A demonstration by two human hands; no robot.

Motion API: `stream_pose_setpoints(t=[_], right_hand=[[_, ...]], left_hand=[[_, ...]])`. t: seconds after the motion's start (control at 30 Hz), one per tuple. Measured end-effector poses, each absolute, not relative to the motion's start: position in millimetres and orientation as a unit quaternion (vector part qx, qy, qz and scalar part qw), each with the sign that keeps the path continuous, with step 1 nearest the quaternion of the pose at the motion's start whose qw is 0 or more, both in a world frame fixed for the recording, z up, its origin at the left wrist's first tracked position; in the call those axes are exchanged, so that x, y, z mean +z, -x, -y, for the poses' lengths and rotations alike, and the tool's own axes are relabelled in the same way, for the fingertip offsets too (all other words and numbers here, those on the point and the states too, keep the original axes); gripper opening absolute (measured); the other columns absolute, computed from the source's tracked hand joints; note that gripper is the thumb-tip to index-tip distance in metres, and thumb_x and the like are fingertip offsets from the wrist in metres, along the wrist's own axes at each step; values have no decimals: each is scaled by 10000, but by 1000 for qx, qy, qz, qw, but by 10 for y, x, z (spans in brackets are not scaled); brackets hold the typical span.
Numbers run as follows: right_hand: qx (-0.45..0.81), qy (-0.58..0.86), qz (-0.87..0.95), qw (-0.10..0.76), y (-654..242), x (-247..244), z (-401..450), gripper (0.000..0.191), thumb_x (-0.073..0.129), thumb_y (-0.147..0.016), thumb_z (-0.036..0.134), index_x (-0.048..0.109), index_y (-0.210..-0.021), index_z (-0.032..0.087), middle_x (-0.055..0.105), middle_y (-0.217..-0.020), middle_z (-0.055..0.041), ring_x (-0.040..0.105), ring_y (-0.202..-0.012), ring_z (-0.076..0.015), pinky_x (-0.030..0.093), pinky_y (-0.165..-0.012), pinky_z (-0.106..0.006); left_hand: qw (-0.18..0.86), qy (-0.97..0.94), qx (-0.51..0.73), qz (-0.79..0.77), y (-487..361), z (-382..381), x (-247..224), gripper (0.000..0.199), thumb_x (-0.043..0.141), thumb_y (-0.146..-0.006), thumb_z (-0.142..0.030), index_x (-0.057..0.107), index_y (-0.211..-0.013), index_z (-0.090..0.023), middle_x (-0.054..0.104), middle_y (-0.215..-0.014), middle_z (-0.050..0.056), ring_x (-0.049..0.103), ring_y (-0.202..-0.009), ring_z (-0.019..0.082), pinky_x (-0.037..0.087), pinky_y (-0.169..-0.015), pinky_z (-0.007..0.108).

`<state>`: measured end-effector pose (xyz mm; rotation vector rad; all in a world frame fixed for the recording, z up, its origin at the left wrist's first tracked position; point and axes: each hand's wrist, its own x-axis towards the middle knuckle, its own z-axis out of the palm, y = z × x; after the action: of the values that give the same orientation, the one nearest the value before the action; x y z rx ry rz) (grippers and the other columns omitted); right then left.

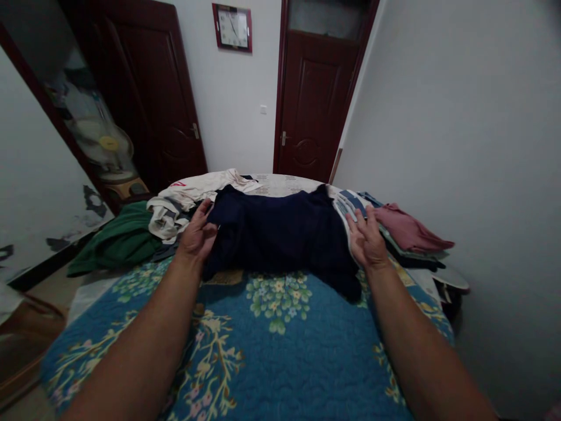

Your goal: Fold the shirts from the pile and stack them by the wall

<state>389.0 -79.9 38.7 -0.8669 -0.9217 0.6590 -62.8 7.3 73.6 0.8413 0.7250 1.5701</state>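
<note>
So I've got this dark blue top (276, 231) on the flowered quilt (280, 362), and I'd call it about mid-job. It's roughly spread out sideways with one end drooping toward me, kinda rumpled, and no neat fold shows in it yet. Can't tell if all of it lies flat on the quilt.

My left hand (197, 234) is at the top's left end, fingers apart and a bit curled. My right hand (367, 240) is by its right end, fingers spread and palm showing. Neither looks clamped on anything, though I can't tell if any fingertips brush the cloth.

Right of the top is what I'd guess is the finished side: a pink shirt (414, 227) folded over a pale green one (433, 254), a dark one under those, and a blue and white piece (353, 202) closer in. Left of the top is the messy side, so I reckon that's what's left: a green heap (116, 238) and some crumpled cream clothes (169, 219). No idea how many pieces are tangled in there

Way past the top there's a wall clock (234, 28), too blurry for me to read
</note>
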Motion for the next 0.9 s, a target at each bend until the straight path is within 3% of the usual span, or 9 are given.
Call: stream_pose_setpoints(t=[0.07, 0.13, 0.2, 0.33, 0.5, 0.57, 0.67, 0.77, 0.9], right_hand=[[233, 520, 425, 704, -3905, 231, 720, 936, 755, -762, 381, 434, -1640, 349, 393, -1746, -62, 527, -1511, -309, 395, -1271, -546], [191, 634, 424, 618, -3960, 62, 681, 812, 725, -753, 358, 576, -1547, 276, 531, -1649, -105, 600, -1423, -329, 430, -1241, -514], [171, 700, 438, 537, -4022, -67, 674, 631, 691, -764, 352, 713, -1382, 229, 689, -1465, -127, 668, -1309, -332, 462, -1204, -494], [114, 755, 487, 425, -4118, -138, 720, 442, 709, -807, 416, 789, -1184, 199, 783, -1231, -156, 710, -1207, -345, 482, -1144, -483], [164, 786, 496, 331, -4200, -81, 839, 303, 889, -657, 475, 764, -787, 231, 798, -894, -131, 748, -1044, -366, 523, -1013, -464], [209, 764, 508, 340, -4187, -71, 878, 254, 897, -591, 358, 773, -781, 244, 793, -841, -83, 752, -965, -327, 541, -949, -423], [281, 717, 508, 386, -4113, -50, 890, 240, 781, -593, 253, 806, -832, 249, 786, -798, -19, 731, -833, -255, 565, -842, -362], [318, 649, 393, 568, -4050, 8, 835, 267, 700, -622, 275, 796, -867, 235, 765, -755, 5, 711, -758, -224, 589, -762, -339], [279, 553, 276, 735, -4066, 91, 745, 181, 697, -710, 324, 745, -873, 263, 749, -745, -5, 743, -815, -250, 638, -787, -393]], left_hand=[[526, -343, 686, -367, 647, -181, 538, 601, 771, -782, -233, 651, -1355, -370, 645, -1499, 36, 653, -1341, 220, 542, -1100, 385], [470, -371, 663, -451, 740, -219, 356, 561, 745, -808, -301, 659, -1360, -345, 606, -1559, 66, 583, -1434, 251, 488, -1164, 447], [384, -428, 618, -537, 872, -212, 244, 519, 728, -833, -415, 685, -1328, -264, 655, -1490, 122, 592, -1414, 295, 466, -1184, 479], [196, -577, 498, -617, 1081, -94, 218, 593, 787, -777, -565, 728, -1228, -185, 730, -1327, 170, 640, -1314, 375, 447, -1191, 498], [224, -740, 341, -535, 1103, 195, 202, 567, 937, -569, -463, 800, -1069, -233, 755, -1258, 143, 649, -1285, 412, 437, -1189, 488], [229, -760, 334, -509, 1079, 272, 179, 496, 946, -536, -399, 812, -992, -261, 765, -1220, 124, 635, -1299, 413, 420, -1198, 489], [216, -741, 346, -535, 1054, 291, 179, 267, 867, -648, -412, 789, -867, -280, 785, -1050, 94, 657, -1238, 392, 417, -1183, 502], [210, -722, 352, -558, 1056, 240, 231, 260, 702, -827, -516, 748, -796, -262, 761, -881, 71, 707, -1012, 336, 491, -1083, 482], [314, -583, 491, -566, 1073, 152, 312, 344, 683, -845, -562, 752, -853, -225, 760, -842, 67, 729, -919, 312, 593, -911, 446]])
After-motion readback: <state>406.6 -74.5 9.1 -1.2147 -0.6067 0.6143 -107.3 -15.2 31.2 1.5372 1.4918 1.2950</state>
